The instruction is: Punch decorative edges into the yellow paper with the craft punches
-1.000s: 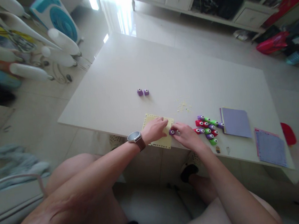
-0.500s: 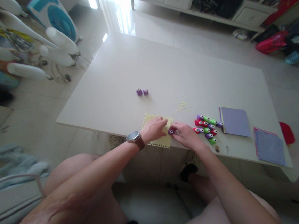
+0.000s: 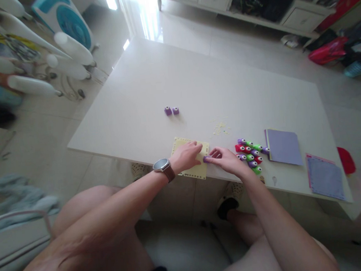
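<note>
A yellow sheet of paper (image 3: pixel 192 176) with small holes punched along its edges lies at the table's near edge. My left hand (image 3: pixel 187 156), with a watch on the wrist, rests flat on it, fingers stretched out. At the sheet's right edge sits a small purple paper punch (image 3: pixel 205 159). The thumb of my right hand (image 3: pixel 223 159) presses on top of this punch, and the other fingers are bent behind it. Two more purple punches (image 3: pixel 171 111) stand farther back on the table.
Right of my hands is a cluster of red, green and purple punches (image 3: pixel 251 156). Yellow paper bits (image 3: pixel 220 128) are scattered behind. A stack of purple paper (image 3: pixel 284 147) and a bluish punched sheet (image 3: pixel 325 177) lie at the right of the white table (image 3: pixel 127 102).
My right thumb has moved onto the top of the purple punch, covering its white button. The right hand has shifted slightly right. My left hand stays on the sheet.
</note>
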Demonstrator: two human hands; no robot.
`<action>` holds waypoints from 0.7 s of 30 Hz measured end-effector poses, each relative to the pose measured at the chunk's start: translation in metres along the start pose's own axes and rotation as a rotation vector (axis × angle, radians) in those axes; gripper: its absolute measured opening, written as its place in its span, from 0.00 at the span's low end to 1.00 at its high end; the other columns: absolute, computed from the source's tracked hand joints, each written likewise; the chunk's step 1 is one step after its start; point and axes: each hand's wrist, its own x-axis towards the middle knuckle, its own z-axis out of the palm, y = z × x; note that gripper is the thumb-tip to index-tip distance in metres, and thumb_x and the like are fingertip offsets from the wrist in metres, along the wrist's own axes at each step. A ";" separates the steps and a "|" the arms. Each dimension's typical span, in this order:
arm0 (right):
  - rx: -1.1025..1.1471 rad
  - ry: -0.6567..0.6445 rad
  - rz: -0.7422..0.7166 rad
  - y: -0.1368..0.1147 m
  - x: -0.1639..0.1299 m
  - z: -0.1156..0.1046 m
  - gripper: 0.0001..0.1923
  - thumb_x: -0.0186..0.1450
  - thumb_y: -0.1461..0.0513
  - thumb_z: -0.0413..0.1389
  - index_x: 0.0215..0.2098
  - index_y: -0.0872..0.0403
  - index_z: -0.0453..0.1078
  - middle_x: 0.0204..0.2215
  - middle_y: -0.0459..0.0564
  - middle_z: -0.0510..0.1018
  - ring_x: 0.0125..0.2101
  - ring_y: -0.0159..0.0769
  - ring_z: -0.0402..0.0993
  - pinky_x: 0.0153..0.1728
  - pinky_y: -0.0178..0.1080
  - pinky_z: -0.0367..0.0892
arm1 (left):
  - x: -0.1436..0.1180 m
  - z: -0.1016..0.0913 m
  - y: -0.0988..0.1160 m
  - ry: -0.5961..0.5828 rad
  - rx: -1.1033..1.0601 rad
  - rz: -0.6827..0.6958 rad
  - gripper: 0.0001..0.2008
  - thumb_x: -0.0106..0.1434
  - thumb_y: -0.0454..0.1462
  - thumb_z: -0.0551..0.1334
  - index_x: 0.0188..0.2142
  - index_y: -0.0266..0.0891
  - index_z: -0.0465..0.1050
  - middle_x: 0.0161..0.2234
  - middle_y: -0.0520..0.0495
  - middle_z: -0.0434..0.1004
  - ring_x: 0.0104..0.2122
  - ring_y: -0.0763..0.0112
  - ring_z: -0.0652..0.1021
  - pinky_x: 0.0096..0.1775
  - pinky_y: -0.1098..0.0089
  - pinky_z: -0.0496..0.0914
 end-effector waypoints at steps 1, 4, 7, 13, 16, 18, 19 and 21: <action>0.001 0.003 0.007 0.001 0.001 0.001 0.14 0.62 0.52 0.64 0.37 0.54 0.74 0.35 0.52 0.81 0.35 0.39 0.75 0.36 0.39 0.69 | 0.000 0.000 0.000 0.001 0.000 0.001 0.16 0.60 0.44 0.68 0.44 0.39 0.70 0.44 0.42 0.75 0.43 0.60 0.77 0.40 0.66 0.69; 0.015 0.002 0.024 0.002 0.003 0.002 0.14 0.60 0.53 0.65 0.37 0.54 0.74 0.35 0.51 0.81 0.35 0.39 0.75 0.35 0.39 0.69 | -0.001 0.000 0.001 0.001 0.000 0.003 0.16 0.60 0.43 0.68 0.44 0.39 0.71 0.44 0.42 0.75 0.43 0.60 0.76 0.39 0.66 0.68; 0.023 0.019 0.041 0.001 0.005 0.002 0.15 0.58 0.53 0.66 0.36 0.54 0.73 0.34 0.51 0.80 0.34 0.39 0.75 0.35 0.38 0.68 | -0.001 0.000 0.001 0.002 -0.003 0.009 0.16 0.60 0.43 0.68 0.44 0.39 0.71 0.44 0.42 0.75 0.43 0.60 0.76 0.40 0.65 0.68; -0.025 0.064 0.050 0.002 0.010 0.004 0.15 0.54 0.53 0.67 0.31 0.54 0.72 0.29 0.48 0.78 0.31 0.37 0.73 0.33 0.38 0.66 | 0.002 -0.002 -0.002 -0.020 -0.056 0.014 0.20 0.58 0.50 0.68 0.43 0.40 0.71 0.43 0.42 0.76 0.43 0.59 0.76 0.39 0.66 0.66; -0.060 0.080 0.058 0.003 0.012 0.004 0.15 0.54 0.53 0.66 0.29 0.53 0.69 0.26 0.45 0.75 0.28 0.36 0.71 0.30 0.37 0.63 | 0.004 -0.004 -0.003 -0.046 -0.103 -0.016 0.27 0.58 0.58 0.64 0.43 0.40 0.71 0.42 0.42 0.77 0.42 0.58 0.76 0.38 0.65 0.65; -0.080 0.091 0.067 0.002 0.012 0.004 0.15 0.53 0.53 0.66 0.28 0.53 0.68 0.25 0.44 0.74 0.27 0.35 0.69 0.29 0.36 0.62 | 0.005 -0.004 -0.002 -0.049 -0.122 -0.044 0.29 0.60 0.62 0.60 0.42 0.40 0.72 0.41 0.42 0.77 0.41 0.58 0.76 0.37 0.66 0.65; -0.091 0.095 0.075 0.001 0.012 0.005 0.16 0.52 0.53 0.67 0.28 0.53 0.67 0.25 0.44 0.73 0.27 0.34 0.69 0.28 0.36 0.61 | 0.006 -0.003 -0.002 -0.044 -0.125 -0.055 0.29 0.61 0.63 0.58 0.42 0.40 0.72 0.41 0.42 0.77 0.41 0.58 0.76 0.37 0.66 0.64; -0.113 0.099 0.100 -0.002 0.011 0.005 0.18 0.51 0.53 0.68 0.27 0.53 0.66 0.24 0.43 0.73 0.26 0.34 0.68 0.27 0.36 0.59 | 0.007 -0.001 -0.002 -0.026 -0.119 -0.069 0.29 0.62 0.63 0.56 0.41 0.40 0.72 0.41 0.42 0.78 0.41 0.58 0.76 0.37 0.65 0.64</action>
